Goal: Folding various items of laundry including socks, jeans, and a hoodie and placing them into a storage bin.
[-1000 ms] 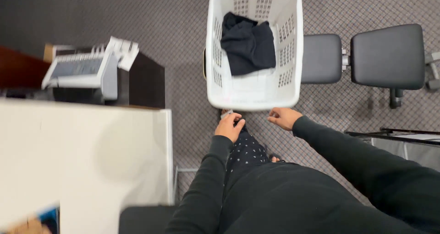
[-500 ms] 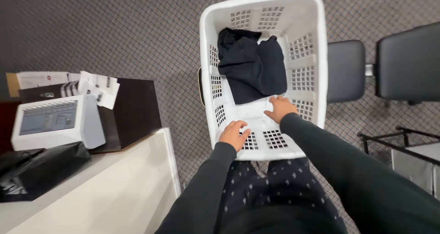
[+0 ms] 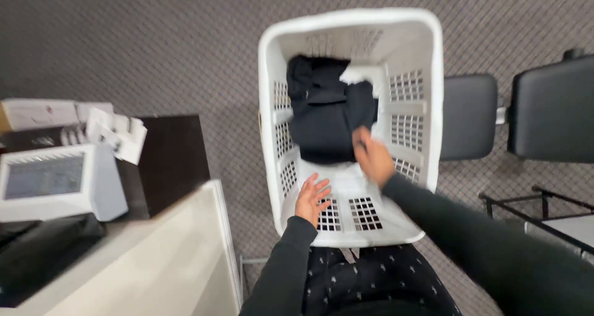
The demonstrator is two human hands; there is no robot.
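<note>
Black garment (image 3: 326, 119), right hand (image 3: 373, 159) now nearer.

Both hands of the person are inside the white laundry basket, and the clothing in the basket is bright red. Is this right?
Not quite. In the head view the clothing is black, not bright red. The rest holds: the left hand and the right hand are both inside the white laundry basket.

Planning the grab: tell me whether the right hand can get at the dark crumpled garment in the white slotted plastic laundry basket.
Probably yes. The right hand is already inside the white slotted plastic laundry basket, at the edge of the dark crumpled garment, and nothing lies over the cloth. Motion blur hides whether the fingers touch it.
</note>
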